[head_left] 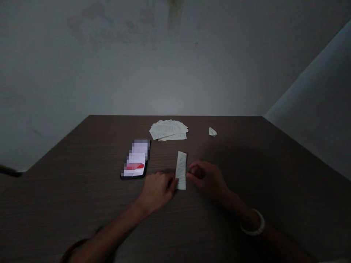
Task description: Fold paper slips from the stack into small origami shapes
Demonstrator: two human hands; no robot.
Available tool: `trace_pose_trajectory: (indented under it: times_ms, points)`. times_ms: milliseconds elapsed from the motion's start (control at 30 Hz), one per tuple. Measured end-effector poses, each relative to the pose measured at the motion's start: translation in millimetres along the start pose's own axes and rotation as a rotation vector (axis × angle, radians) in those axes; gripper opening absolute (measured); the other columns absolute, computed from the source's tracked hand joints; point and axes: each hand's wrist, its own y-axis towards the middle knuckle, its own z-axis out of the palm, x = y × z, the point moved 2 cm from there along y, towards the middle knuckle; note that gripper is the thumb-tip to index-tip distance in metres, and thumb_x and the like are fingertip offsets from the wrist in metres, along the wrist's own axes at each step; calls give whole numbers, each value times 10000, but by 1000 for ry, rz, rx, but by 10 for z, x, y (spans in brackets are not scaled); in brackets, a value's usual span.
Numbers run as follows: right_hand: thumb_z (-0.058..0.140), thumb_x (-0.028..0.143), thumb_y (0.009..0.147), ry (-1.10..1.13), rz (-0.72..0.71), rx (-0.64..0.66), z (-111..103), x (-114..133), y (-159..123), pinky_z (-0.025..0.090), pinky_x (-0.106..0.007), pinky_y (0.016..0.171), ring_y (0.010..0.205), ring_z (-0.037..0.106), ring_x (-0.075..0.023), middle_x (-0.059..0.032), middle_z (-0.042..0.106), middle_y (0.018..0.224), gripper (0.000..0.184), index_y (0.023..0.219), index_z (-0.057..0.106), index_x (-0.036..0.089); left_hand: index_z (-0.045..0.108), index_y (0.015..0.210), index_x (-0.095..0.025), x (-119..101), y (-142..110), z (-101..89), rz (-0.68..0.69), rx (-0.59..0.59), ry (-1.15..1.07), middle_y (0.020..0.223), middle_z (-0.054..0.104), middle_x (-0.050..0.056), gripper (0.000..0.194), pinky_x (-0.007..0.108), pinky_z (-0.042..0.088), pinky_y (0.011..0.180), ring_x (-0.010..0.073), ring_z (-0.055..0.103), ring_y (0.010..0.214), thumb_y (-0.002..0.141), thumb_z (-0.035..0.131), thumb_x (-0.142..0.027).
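A narrow strip of printed paper [181, 170] lies lengthwise on the table in front of me, its long sides pointing away. My left hand [159, 188] is closed at its left side, with the thumb and fingertips at the paper's lower left edge. On the other side, my right hand [210, 179] has curled fingers, with a gap between thumb and forefinger. Its thumb tip comes close to the strip's right edge; whether it touches I cannot tell. A white bracelet [255, 223] circles my right wrist.
A phone [137, 157] with a lit, partly blurred screen lies left of the strip. Farther back is a fanned pile of printed papers [168, 129]. A small folded paper piece [212, 132] sits at the back right. The brown table [82, 153] meets a stained wall [175, 80].
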Motion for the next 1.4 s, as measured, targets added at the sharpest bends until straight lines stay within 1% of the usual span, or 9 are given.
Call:
trace_pose_trajectory:
  times_ms: [100, 200, 367, 467, 533, 633, 1000, 1167, 1400]
  points:
    - [623, 220, 863, -181, -361, 108, -14, -27, 4, 479, -328, 797, 913, 602, -196, -36, 704, 973, 65, 907, 670, 221, 655, 771, -199, -8, -5, -14, 51, 26, 126, 722, 677, 50, 309, 282, 330, 557, 216, 627, 647, 921, 436, -357]
    - [590, 211, 891, -206, -489, 196, 1, -57, -6, 484, -326, 830, 949, 596, -185, -41, 694, 1052, 111, 931, 693, 221, 646, 778, -205, -1, -7, -17, 69, 32, 140, 717, 672, 37, 283, 283, 354, 567, 209, 628, 650, 915, 456, -365]
    - [593, 248, 896, -271, -490, 209, 6, -58, -21, 467, -354, 889, 1019, 591, -198, -46, 676, 1095, 137, 974, 705, 238, 624, 870, -186, 86, 26, -9, 86, -84, 78, 826, 656, 46, 186, 288, 418, 608, 200, 607, 715, 912, 505, -322]
    - [579, 265, 907, -343, -477, 222, -12, -31, -19, 447, -371, 920, 1062, 576, -203, -51, 661, 1121, 168, 1031, 691, 246, 643, 940, -167, 144, 63, 10, 294, -180, 39, 980, 616, 85, 172, 331, 457, 773, 221, 569, 908, 929, 474, -200]
    - [566, 272, 915, -393, -473, 239, -21, -4, -20, 440, -383, 928, 1089, 562, -210, -51, 654, 1141, 182, 1057, 676, 243, 651, 1046, -170, 175, 83, 31, 469, -138, 14, 1065, 596, 99, 237, 357, 456, 837, 227, 539, 980, 914, 463, -113]
    - [551, 259, 921, -480, -481, 248, -22, 35, -34, 444, -403, 925, 1128, 538, -232, -63, 645, 1161, 198, 1087, 655, 231, 638, 1136, -167, 213, 104, 26, 567, -94, -14, 1077, 592, 103, 313, 388, 455, 879, 231, 523, 1019, 897, 465, -61]
    - [594, 103, 786, -439, -708, 336, 78, -143, -120, 460, -367, 942, 1207, 469, -229, -58, 552, 1313, 426, 1184, 592, 255, 679, 1077, -168, 217, 123, -10, 527, -95, -154, 1060, 614, 83, 292, 400, 449, 893, 226, 534, 1012, 883, 489, -61]
    - [566, 86, 784, -415, -702, 309, 83, -167, -122, 371, -433, 1015, 1211, 432, -230, -35, 538, 1308, 469, 1198, 585, 307, 684, 1034, -157, 205, 127, -26, 536, -114, -172, 1036, 626, 85, 266, 387, 461, 852, 217, 550, 966, 882, 485, -68]
    - [582, 34, 719, -488, -616, 439, 65, -39, -83, 352, -450, 985, 1162, 409, -265, -64, 499, 1321, 606, 1257, 559, 312, 677, 1054, -168, 232, 131, -20, 536, -107, -171, 1110, 630, 85, 301, 404, 452, 878, 224, 542, 1000, 869, 473, -48]
